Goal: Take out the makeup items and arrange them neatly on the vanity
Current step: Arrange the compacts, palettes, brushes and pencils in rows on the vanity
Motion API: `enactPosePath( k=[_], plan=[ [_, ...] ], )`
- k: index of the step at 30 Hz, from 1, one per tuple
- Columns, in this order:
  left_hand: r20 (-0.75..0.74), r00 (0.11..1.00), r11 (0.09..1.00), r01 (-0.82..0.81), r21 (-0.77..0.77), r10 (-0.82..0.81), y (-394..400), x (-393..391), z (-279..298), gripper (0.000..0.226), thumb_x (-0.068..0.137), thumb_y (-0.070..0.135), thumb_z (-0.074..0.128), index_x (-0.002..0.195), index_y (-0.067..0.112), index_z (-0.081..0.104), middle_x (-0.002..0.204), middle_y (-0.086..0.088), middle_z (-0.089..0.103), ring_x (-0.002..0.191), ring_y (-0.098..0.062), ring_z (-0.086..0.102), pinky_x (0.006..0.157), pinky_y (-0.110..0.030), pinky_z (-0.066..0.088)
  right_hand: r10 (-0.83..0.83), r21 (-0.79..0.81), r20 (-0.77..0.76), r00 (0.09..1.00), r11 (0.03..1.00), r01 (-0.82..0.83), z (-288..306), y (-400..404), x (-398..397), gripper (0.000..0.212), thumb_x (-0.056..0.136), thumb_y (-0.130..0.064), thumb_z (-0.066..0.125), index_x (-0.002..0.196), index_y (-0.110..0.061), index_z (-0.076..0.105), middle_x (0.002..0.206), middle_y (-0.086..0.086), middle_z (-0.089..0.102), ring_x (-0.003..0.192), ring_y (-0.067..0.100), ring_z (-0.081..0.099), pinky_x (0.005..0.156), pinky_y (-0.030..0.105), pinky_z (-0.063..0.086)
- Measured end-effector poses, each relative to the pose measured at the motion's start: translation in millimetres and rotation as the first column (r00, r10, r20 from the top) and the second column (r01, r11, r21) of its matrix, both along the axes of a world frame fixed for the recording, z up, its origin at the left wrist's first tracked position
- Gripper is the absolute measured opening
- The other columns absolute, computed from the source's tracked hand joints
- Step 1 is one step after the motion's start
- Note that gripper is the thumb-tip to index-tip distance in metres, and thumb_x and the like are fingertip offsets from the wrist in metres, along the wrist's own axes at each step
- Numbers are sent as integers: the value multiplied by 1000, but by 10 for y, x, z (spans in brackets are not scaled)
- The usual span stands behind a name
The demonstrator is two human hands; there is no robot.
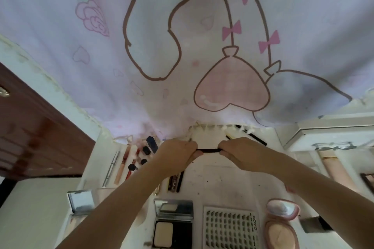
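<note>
A slim black pencil [208, 150] of matt finish is pinched between the fingers of the left hand [178, 152] and the right hand [239, 152]. Beyond the fingers a soft printed cloth [182, 46] is hung. Below them, a white vanity top [222, 180] is seen, smooth but speckled, and a glossy black plastic compact [173, 222] with a mirrored lid.

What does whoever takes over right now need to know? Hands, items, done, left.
Left hand and right hand: each pinches one end of a thin black makeup pencil, held level above the vanity top.
Laid out: lip products and tubes in a row at left; open powder compact, false-lash tray and pink compact along the near edge.
Two black pencils lie at the back by the curtain hem.
Left: set down the held pencil, probably line up the back pencils.
</note>
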State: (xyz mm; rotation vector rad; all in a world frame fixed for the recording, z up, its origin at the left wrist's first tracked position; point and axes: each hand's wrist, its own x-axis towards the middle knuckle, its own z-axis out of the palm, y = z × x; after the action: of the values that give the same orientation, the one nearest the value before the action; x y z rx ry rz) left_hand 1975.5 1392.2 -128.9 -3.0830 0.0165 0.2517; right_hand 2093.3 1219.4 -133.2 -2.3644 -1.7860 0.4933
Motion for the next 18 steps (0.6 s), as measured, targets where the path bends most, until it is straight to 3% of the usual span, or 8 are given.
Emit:
enactPosePath(
  k=[4, 8, 10, 13, 16, 18],
  plan=[
    [15, 999, 999, 30, 13, -30, 5, 21, 67, 41, 100, 39, 22, 103, 10, 50, 95, -4, 62, 81, -22, 60, 71, -29, 46, -40, -28, 7, 999, 999, 40, 85, -43, 18, 29, 100, -26, 29, 108, -9, 51, 78, 3, 52, 50, 1, 33, 47, 16, 29],
    [13, 999, 999, 31, 34, -32, 25, 94, 35, 41, 100, 40, 23, 103, 10, 51, 94, -5, 63, 83, -23, 61, 75, -31, 48, -59, -50, 23, 998, 997, 60, 59, -48, 57, 28, 100, -25, 29, 108, -9, 50, 86, 6, 60, 63, 15, 44, 53, 20, 30],
    [40, 987, 988, -155, -23, 156, 282, 1, -3, 40, 100, 39, 25, 100, 9, 52, 92, -5, 65, 83, -24, 63, 75, -32, 47, -202, -43, 32, 979, 978, 203, 54, -225, 272, 28, 99, -26, 29, 106, -9, 51, 73, -2, 55, 69, 18, 50, 55, 22, 31],
    [-5, 891, 871, -445, -208, 454, 715, -271, -52, 36, 98, 37, 29, 90, 13, 54, 88, -1, 70, 75, -24, 66, 75, -32, 51, -373, 44, 36, 927, 928, 371, 28, -518, 603, 27, 98, -27, 32, 95, -10, 53, 74, 4, 58, 72, 24, 57, 55, 21, 32],
    [48, 914, 900, -386, -201, 403, 672, -211, -85, 33, 99, 38, 29, 82, 15, 47, 78, 2, 70, 70, -21, 67, 76, -33, 53, -284, 115, -19, 959, 952, 284, 43, -261, 470, 19, 98, -20, 37, 93, -12, 54, 66, -10, 44, 61, 10, 46, 54, 14, 30],
    [144, 944, 952, -281, -121, 297, 506, -104, -82, 38, 99, 40, 24, 87, 13, 49, 71, 0, 60, 74, -26, 65, 71, -30, 50, -217, 179, -53, 975, 958, 223, 23, -9, 351, 24, 97, -18, 39, 98, -5, 58, 74, -2, 53, 68, 14, 50, 60, 16, 32]
  ],
)
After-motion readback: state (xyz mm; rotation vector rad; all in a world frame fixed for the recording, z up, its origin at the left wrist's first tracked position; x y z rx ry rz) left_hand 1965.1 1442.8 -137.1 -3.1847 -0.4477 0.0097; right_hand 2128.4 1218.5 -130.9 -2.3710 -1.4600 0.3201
